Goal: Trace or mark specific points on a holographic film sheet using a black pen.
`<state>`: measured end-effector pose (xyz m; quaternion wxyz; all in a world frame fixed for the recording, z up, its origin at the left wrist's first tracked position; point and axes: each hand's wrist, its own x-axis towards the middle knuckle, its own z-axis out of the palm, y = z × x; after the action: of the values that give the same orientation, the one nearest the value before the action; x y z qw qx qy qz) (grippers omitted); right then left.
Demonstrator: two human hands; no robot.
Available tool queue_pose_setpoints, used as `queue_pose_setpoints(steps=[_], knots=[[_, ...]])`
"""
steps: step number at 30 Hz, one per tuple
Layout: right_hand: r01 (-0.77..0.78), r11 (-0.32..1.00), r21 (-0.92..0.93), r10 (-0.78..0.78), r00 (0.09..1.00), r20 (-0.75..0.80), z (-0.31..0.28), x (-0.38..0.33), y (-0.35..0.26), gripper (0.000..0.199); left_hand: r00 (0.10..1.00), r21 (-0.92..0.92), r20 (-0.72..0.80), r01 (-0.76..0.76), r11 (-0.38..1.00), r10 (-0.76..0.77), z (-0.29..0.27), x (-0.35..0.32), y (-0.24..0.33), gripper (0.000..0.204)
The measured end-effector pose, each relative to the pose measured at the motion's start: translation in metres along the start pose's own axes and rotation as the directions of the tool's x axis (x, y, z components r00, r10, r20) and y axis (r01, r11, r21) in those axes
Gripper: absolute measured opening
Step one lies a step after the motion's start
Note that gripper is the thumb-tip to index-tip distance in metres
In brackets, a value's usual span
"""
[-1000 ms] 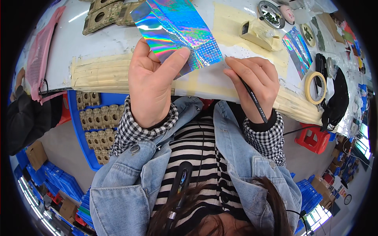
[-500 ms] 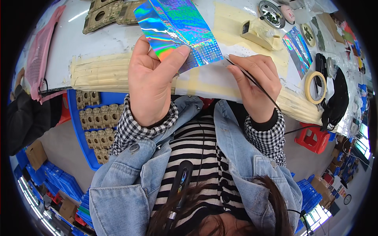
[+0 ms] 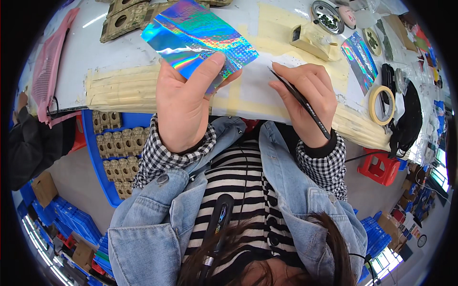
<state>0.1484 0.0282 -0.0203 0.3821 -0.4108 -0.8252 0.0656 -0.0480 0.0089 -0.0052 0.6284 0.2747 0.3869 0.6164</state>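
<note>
My left hand (image 3: 182,107) grips a shiny rainbow-coloured holographic sheet (image 3: 195,33) by its near edge, thumb on top. Rows of tiny dots run across the sheet's right half. In my right hand (image 3: 317,90) is a pair of black tweezers (image 3: 304,101), held like a pen, its tip pointing up and left, apart from the sheet. Whether anything tiny sits in the tip is too small to tell. Beyond the sheet lie camouflage-patterned housings (image 3: 125,20) with round holes, partly covered by it.
At the right are a pale yellow block-like holder (image 3: 312,44), a round metal dish (image 3: 328,18) of dark bits, another holographic sheet (image 3: 359,59) and a tape roll (image 3: 382,106). A pink mesh pouch (image 3: 46,71) lies left. Below the table, a blue tray (image 3: 106,178) holds camouflage parts.
The holographic sheet has tilted and shifted left in my left hand. The tweezers have drawn away from the sheet's edge, and their black body now faces up.
</note>
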Motion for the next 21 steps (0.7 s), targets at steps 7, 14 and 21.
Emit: queue_pose_setpoints(steps=[7, 14, 21], knots=[[-0.028, 1.0, 0.008, 0.028, 0.997, 0.076, 0.002, 0.002, -0.005, 0.026, 0.999, -0.125, 0.04, 0.016, 0.992, -0.011, 0.001, 0.004, -0.003, 0.022], [-0.036, 0.997, 0.068, 0.029, 0.995, 0.094, -0.002, 0.004, -0.005, 0.024, 1.0, -0.116, -0.005, -0.014, 0.993, 0.013, -0.001, 0.001, -0.002, 0.022], [-0.054, 0.994, 0.096, 0.046, 0.996, 0.078, -0.007, 0.005, -0.005, 0.024, 1.0, -0.066, -0.01, -0.024, 0.998, 0.023, -0.002, 0.001, -0.004, 0.023]])
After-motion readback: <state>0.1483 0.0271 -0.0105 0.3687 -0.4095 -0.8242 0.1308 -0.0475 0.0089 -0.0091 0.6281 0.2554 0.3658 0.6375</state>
